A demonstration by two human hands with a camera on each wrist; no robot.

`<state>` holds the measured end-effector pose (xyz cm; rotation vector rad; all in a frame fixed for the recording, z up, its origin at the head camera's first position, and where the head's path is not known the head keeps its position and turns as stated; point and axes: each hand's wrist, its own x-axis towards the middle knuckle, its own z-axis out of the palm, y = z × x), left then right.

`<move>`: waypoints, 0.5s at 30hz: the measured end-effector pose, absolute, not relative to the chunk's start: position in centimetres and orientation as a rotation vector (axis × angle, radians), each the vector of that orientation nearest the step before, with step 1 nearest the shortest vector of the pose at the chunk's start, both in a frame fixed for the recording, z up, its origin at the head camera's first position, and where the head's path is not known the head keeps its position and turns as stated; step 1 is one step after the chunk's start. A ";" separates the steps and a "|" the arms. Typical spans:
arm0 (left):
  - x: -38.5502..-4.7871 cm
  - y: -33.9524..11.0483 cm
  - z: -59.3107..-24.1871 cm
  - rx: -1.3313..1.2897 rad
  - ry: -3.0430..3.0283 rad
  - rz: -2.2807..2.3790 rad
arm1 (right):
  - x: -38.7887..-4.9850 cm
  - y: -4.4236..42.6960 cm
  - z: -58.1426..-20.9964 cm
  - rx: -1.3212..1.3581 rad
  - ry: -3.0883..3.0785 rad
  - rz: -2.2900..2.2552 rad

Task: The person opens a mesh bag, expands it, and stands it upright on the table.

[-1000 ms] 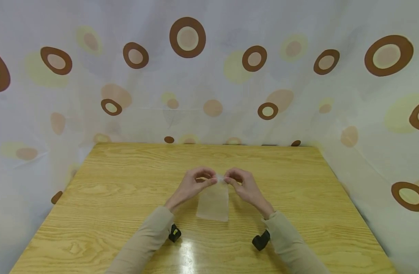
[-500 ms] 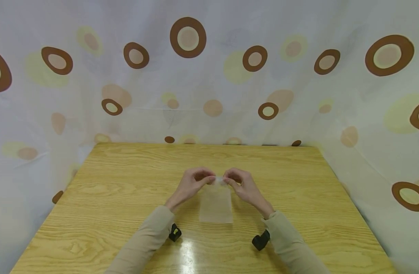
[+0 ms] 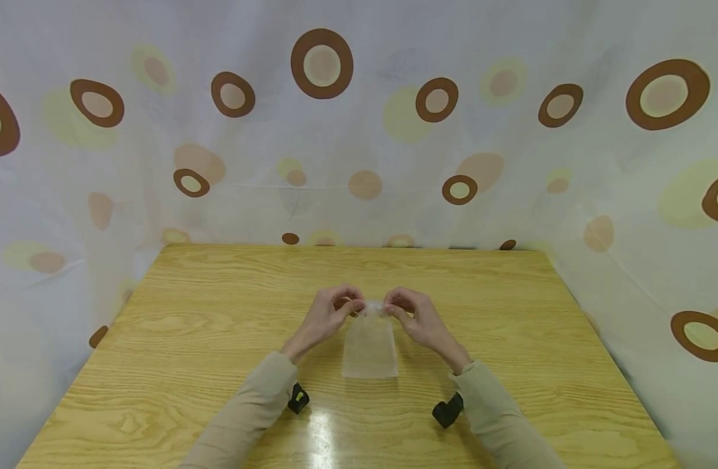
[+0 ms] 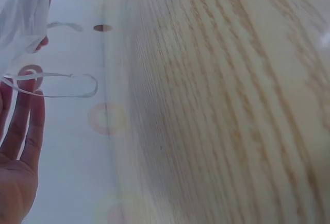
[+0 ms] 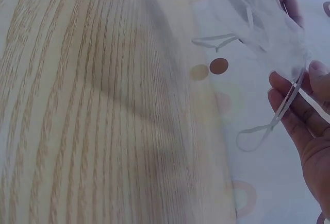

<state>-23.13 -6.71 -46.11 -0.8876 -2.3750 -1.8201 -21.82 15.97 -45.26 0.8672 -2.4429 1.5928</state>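
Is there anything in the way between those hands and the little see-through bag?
Nothing visible stands in the way. The left hand and right hand pinch the bag at opposite sides of its top; its thin drawstring loops dangle beside them.

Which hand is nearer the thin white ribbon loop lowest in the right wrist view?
Right. The ribbon loop hangs close by the right hand; the left hand is farther off, holding the other side of the sheer white fabric pouch.

l hand (image 3: 328, 316) & r hand (image 3: 422, 319) bare. l sleeve (image 3: 247, 407) & r sleeve (image 3: 502, 410) long, lt beige. l wrist cam (image 3: 298, 398) small, blk w/ yellow-green mark; r wrist cam (image 3: 447, 412) blk, roundish.
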 end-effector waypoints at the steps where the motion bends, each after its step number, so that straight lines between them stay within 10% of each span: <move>1: -23.1 -6.7 -46.1 -0.894 -2.371 -1.824 | -21.8 16.0 -45.3 0.867 -2.439 1.608; 15: -23.0 -6.5 -45.8 -0.888 -2.382 -1.836 | -21.9 15.8 -45.2 0.951 -2.324 1.733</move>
